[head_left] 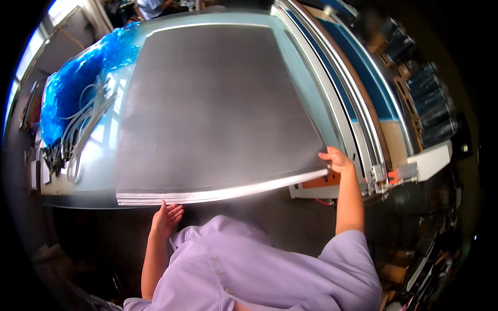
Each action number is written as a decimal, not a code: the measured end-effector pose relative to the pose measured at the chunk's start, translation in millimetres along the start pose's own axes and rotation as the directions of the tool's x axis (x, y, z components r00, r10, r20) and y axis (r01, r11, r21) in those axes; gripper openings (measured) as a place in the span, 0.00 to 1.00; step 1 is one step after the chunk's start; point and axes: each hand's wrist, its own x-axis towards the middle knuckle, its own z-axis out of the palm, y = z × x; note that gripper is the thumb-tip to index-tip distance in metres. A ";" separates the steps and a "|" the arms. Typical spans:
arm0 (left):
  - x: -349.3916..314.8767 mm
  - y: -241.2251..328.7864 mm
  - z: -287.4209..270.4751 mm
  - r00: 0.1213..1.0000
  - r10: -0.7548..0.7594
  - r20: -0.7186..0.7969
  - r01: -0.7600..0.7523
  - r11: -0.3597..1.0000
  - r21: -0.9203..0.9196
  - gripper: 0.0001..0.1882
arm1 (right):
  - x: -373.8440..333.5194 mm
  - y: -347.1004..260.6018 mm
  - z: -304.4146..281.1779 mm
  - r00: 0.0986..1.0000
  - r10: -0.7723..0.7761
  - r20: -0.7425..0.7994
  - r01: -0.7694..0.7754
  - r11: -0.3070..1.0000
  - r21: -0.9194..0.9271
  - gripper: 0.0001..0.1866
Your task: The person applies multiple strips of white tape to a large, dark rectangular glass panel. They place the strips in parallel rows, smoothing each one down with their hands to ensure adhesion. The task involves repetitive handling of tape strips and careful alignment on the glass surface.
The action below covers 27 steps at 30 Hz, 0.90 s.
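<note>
A large stack of dark grey sheets (pixel 212 103) with a pale layered front edge lies on a long light-blue table (pixel 306 78). My right hand (pixel 336 159) grips the stack's near right corner, fingers on top of the sheets. My left hand (pixel 166 217) is under the stack's front edge near its left part, fingers pointing up and touching the underside. Both forearms come out of short lilac sleeves.
Crumpled blue plastic film (pixel 72 88) and several white tubes (pixel 83 124) lie on the table's left part. Metal rails (pixel 337 98) run along the right edge, ending at an orange clamp (pixel 393 176). Dark rolls (pixel 430 103) are stacked at the far right. Another person stands at the far end.
</note>
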 end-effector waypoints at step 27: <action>13.3 -28.3 -41.0 0.917 0.192 -0.350 -0.339 0.838 -0.427 0.26 | -28.7 95.8 9.8 0.944 0.284 0.165 -0.288 0.958 -0.003 0.15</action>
